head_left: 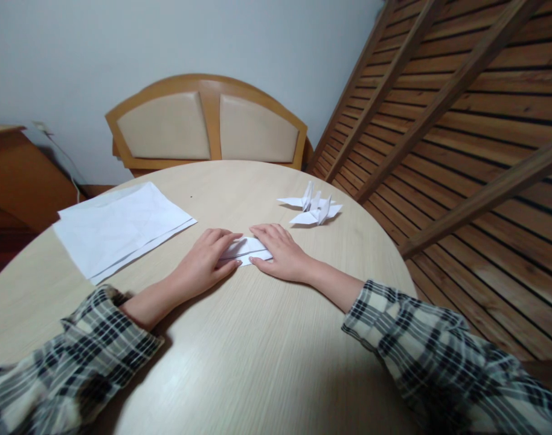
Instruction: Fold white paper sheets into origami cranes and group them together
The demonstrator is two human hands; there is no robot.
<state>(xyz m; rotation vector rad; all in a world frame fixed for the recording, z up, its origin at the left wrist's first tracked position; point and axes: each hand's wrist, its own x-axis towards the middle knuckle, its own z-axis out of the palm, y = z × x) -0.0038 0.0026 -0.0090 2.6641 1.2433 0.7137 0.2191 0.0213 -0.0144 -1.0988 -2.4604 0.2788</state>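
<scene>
A small folded piece of white paper (245, 250) lies on the round light-wood table (258, 362), near its middle. My left hand (208, 260) rests flat on the paper's left part, fingers stretched out and pressing down. My right hand (279, 252) lies flat on its right part, fingers extended over the fold. Both sleeves are black-and-white plaid. Most of the folded paper is hidden under my fingers.
A stack of plain white sheets (119, 226) lies at the table's left. Two finished white paper cranes (313, 208) sit at the far right edge. A wooden chair with beige padding (208, 124) stands behind the table. Slatted wooden boards (461, 151) lean at the right.
</scene>
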